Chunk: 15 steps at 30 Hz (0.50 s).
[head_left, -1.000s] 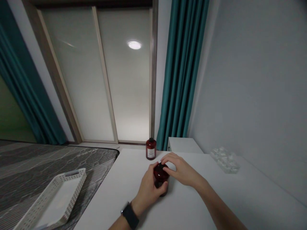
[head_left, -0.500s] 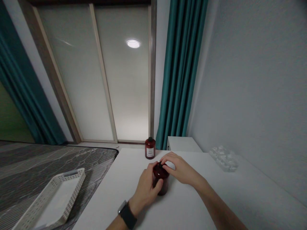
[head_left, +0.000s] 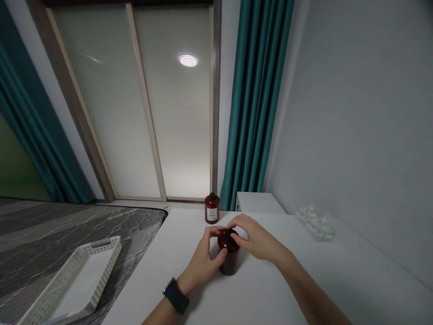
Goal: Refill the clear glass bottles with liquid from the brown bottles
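Observation:
A dark red-brown bottle [head_left: 229,259] with a black cap [head_left: 228,233] stands upright on the white table [head_left: 176,253]. My left hand [head_left: 204,259], with a dark watch on its wrist, curves around the bottle's left side. Its thumb rests against the front and its fingertips reach the shoulder, while the palm stays off the glass-like surface. Coming in from the right, my right hand [head_left: 252,237] pinches the cap between thumb and fingers. A second bottle [head_left: 212,210] of the same kind, with a white label and a black cap, stands farther back.
On the right of the table lies a clear, crinkled plastic item [head_left: 316,223] by the wall. A white perforated basket [head_left: 98,280] sits to the left on a grey striped surface [head_left: 142,221]. Behind the table are a white cabinet [head_left: 260,201] and a teal curtain [head_left: 257,99].
My left hand has loosened around the bottle, and a gap now shows between palm and bottle. My right hand has stayed at the cap, shifting only slightly.

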{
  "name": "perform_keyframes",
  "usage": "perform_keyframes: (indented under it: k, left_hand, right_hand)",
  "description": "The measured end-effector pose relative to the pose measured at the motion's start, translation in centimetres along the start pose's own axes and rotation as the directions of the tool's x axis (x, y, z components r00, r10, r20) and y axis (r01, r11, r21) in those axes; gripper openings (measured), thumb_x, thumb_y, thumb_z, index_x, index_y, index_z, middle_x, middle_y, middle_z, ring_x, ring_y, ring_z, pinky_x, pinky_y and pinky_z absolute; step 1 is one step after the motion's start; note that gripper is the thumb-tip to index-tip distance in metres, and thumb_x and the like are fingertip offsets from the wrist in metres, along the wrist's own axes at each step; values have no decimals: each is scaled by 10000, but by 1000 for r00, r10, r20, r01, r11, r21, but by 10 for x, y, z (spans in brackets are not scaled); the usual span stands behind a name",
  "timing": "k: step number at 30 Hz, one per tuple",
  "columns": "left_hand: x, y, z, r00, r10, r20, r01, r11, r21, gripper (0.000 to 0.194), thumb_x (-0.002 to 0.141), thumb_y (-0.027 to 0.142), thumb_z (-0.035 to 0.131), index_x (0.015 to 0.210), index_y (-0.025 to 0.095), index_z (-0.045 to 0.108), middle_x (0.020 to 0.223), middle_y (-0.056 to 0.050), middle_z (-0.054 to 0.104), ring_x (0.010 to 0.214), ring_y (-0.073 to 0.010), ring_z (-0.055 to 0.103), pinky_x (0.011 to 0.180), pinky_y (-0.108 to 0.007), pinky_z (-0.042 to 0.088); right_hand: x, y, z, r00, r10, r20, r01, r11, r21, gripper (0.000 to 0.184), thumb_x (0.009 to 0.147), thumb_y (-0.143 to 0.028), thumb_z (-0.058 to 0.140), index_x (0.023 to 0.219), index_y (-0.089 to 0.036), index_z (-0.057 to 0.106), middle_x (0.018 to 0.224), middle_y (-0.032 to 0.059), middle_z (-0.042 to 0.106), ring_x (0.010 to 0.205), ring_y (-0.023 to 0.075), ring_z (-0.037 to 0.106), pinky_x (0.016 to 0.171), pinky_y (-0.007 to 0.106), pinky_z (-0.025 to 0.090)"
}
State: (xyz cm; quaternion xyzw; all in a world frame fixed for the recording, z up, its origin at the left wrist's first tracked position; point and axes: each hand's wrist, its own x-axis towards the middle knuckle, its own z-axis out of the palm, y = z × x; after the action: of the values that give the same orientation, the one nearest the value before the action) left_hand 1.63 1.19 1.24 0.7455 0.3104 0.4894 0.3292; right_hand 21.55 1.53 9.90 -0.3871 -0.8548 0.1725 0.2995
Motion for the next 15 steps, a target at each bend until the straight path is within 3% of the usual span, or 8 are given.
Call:
perform_keyframes:
  k: [3, 10, 12, 15]
  left_hand:
    - [0, 0, 4, 999, 22, -37, -21, 999, 24, 371, 885, 262, 633, 1212, 215, 464, 1185, -82, 550, 1130, -266, 549, 1012, -429, 438]
    - [-1, -1, -1, 992, 0, -127, -1, 1000, -5, 226, 959, 309, 524, 1155, 204, 485, 971, -44, 567, 892, -220, 556, 844, -375, 472]
    - [-1, -3, -1, 995, -1, -102, 0, 1000, -6, 297, 958, 333, 537, 1219, 201, 481, 1046, -71, 592, 949, -237, 568, 882, -396, 471]
    - [-2, -7, 2, 1000, 1, 16, -1, 1000, -3, 469, 947, 361, 574, 1369, 200, 447, 1346, -137, 540, 1235, -303, 508, 1066, -473, 390]
  right_hand:
    - [-1, 0, 0, 1000, -11, 5, 11, 1000, -5, 257, 865, -65, 588, 1062, -206, 672, 1066, 77, 695, 1060, 250, 606, 958, 421, 479]
    - [-1, -1, -4, 999, -11, 50, 11, 1000, -13, 283, 898, -81, 549, 1096, -216, 699, 1069, 82, 687, 1070, 247, 607, 969, 419, 482]
    - [-2, 0, -5, 997, -27, 67, 26, 1000, 16, 300, 903, -74, 532, 1105, -225, 695, 1087, 73, 694, 1082, 238, 607, 989, 413, 474]
    - [-3, 3, -6, 996, -38, 87, 33, 998, 55, 298, 917, -80, 522, 1128, -218, 681, 1147, 75, 695, 1133, 237, 594, 1036, 418, 448]
